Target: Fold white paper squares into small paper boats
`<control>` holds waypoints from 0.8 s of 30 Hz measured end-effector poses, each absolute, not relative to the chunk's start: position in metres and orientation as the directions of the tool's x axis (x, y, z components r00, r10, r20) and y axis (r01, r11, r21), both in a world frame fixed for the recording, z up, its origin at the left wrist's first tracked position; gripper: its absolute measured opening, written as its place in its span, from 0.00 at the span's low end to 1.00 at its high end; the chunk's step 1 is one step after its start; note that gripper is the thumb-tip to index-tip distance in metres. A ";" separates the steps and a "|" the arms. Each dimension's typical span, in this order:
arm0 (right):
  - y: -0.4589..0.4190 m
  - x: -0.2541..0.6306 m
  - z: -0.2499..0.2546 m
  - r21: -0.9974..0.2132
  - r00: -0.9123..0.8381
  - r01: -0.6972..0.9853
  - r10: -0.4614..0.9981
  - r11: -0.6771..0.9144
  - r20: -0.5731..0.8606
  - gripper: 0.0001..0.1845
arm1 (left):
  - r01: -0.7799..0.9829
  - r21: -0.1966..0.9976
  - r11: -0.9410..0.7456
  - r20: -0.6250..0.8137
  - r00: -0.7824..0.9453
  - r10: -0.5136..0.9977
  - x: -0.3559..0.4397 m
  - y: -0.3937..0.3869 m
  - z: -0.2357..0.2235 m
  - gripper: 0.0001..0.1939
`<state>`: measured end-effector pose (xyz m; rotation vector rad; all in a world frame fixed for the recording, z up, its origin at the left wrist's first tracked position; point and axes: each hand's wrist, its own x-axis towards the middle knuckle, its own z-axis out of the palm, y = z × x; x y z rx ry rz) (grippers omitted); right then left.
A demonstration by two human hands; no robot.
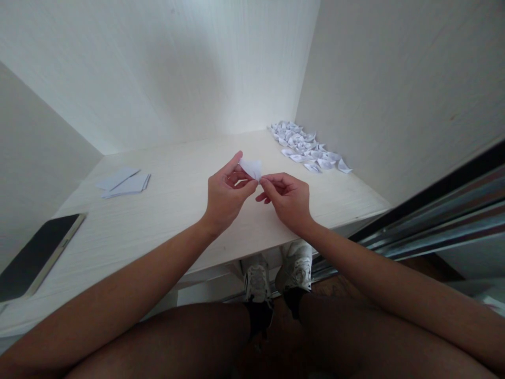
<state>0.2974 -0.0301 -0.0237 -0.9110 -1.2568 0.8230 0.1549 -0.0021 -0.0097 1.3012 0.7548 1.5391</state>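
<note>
- The small white paper piece (251, 167) is held up over the white surface (177, 200), its longer span running roughly ten to four o'clock.
- It lies at two o'clock from the left hand (225, 196), whose thumb and fingers hold it.
- The right hand (292, 199) pinches narrowly at its lower corner; the paper lies toward ten o'clock, with the left palm slightly nearer.

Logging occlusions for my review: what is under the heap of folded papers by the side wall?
The folded papers lie on the white surface, which shows around the heap's edges. Directly beneath, it is covered, so anything hidden there cannot be told.
</note>
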 end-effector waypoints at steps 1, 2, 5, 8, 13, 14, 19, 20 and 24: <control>-0.031 0.298 -0.024 -0.902 0.130 -0.019 0.895 0.432 0.426 0.11 | -0.281 0.890 -0.358 0.376 0.009 0.927 0.155 -0.003 -0.009 0.38; -0.031 0.298 -0.023 -0.899 0.129 -0.019 0.893 0.438 0.432 0.10 | -0.292 0.887 -0.358 0.375 0.001 0.927 0.156 -0.003 -0.008 0.39; -0.032 0.299 -0.021 -0.909 0.116 -0.071 0.909 0.410 0.401 0.09 | -0.307 0.880 -0.362 0.378 -0.007 0.926 0.156 -0.004 -0.006 0.38; -0.030 0.303 -0.019 -0.929 0.067 -0.226 0.956 0.294 0.286 0.09 | -0.304 0.879 -0.368 0.389 0.009 0.921 0.155 -0.005 -0.006 0.38; -0.024 0.310 -0.019 -0.908 -0.059 -0.411 0.992 0.079 0.113 0.13 | -0.319 0.872 -0.371 0.403 0.041 0.914 0.154 -0.004 -0.007 0.38; -0.023 0.311 -0.019 -0.900 -0.080 -0.433 0.993 0.049 0.092 0.14 | -0.327 0.872 -0.366 0.401 0.045 0.915 0.154 -0.004 -0.007 0.37; -0.024 0.313 -0.019 -0.856 -0.177 -0.512 0.984 -0.069 0.027 0.17 | -0.384 0.869 -0.311 0.366 0.078 0.927 0.153 -0.005 -0.008 0.36; -0.024 0.314 -0.019 -0.850 -0.195 -0.520 0.980 -0.085 0.021 0.17 | -0.403 0.867 -0.294 0.358 0.091 0.929 0.153 -0.006 -0.008 0.35; -0.024 0.316 -0.020 -0.832 -0.235 -0.542 0.972 -0.121 0.012 0.17 | -0.488 0.841 -0.233 0.334 0.131 0.933 0.153 -0.007 -0.005 0.24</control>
